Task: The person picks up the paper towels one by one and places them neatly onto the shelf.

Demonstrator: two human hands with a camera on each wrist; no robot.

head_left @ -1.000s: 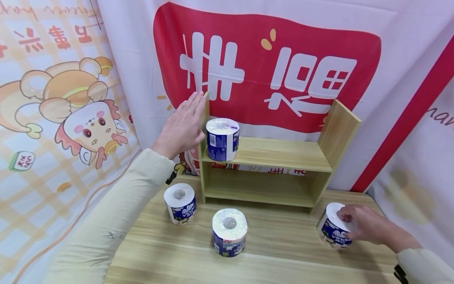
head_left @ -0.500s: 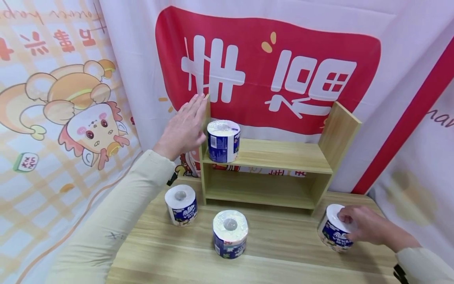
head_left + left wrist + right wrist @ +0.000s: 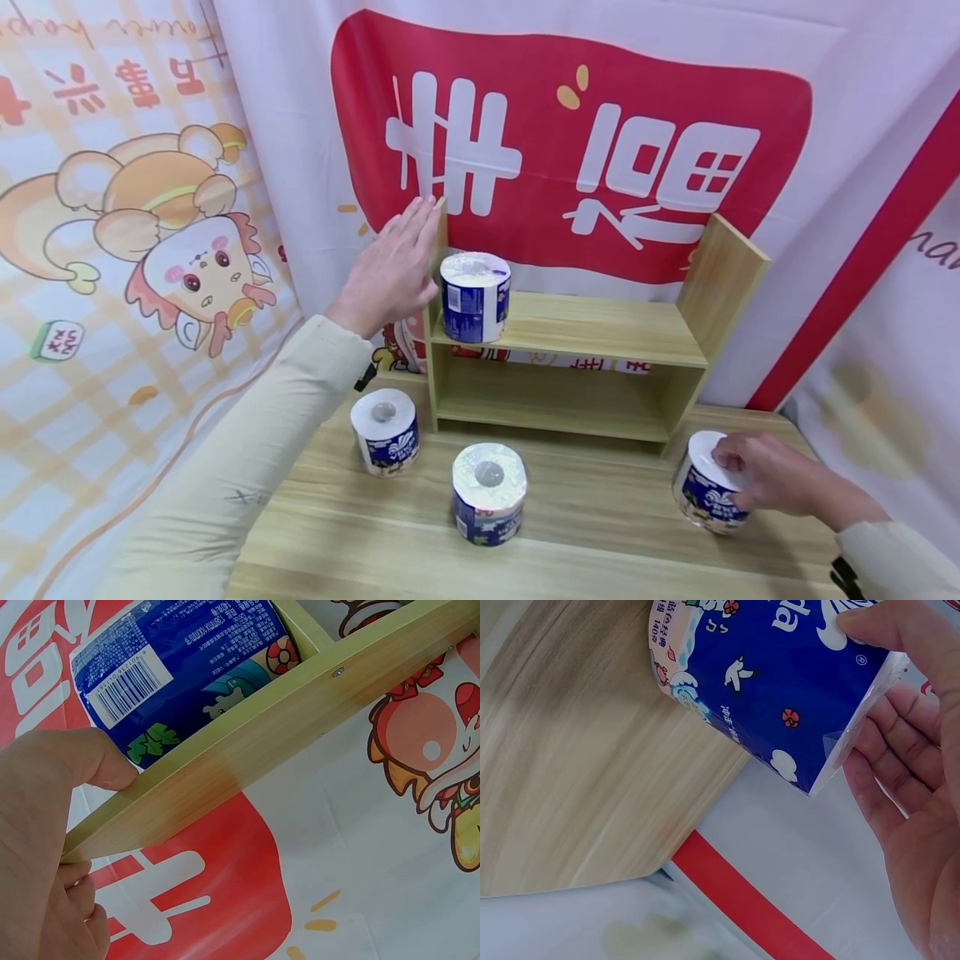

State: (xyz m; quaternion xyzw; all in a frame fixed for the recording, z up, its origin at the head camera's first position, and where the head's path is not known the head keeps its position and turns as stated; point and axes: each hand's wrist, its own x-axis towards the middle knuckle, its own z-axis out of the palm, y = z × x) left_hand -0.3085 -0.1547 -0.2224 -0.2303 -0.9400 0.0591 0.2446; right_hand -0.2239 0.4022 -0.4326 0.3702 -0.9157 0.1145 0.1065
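My left hand (image 3: 390, 267) grips the left side panel (image 3: 225, 750) of a small wooden shelf (image 3: 600, 325). In the left wrist view its thumb lies over the panel's front edge, with the fingers on the outer side. Just inside that panel, a toilet paper roll (image 3: 474, 300) in blue-and-white wrapping stands upright on the upper board. At the right of the table, my right hand (image 3: 772, 479) holds another toilet paper roll (image 3: 772, 682). Its thumb presses the printed side while the fingers reach over the white top. That roll is slightly tilted in the head view.
Two more toilet paper rolls stand on the wooden table (image 3: 600, 550): one roll (image 3: 386, 433) in front of the shelf's left end, another roll (image 3: 490, 496) nearer the middle. A printed cloth (image 3: 570, 50) hangs behind the shelf, and a patterned cloth (image 3: 75, 400) covers the left side.
The head view has shifted very slightly. Both hands and all the rolls keep their places.
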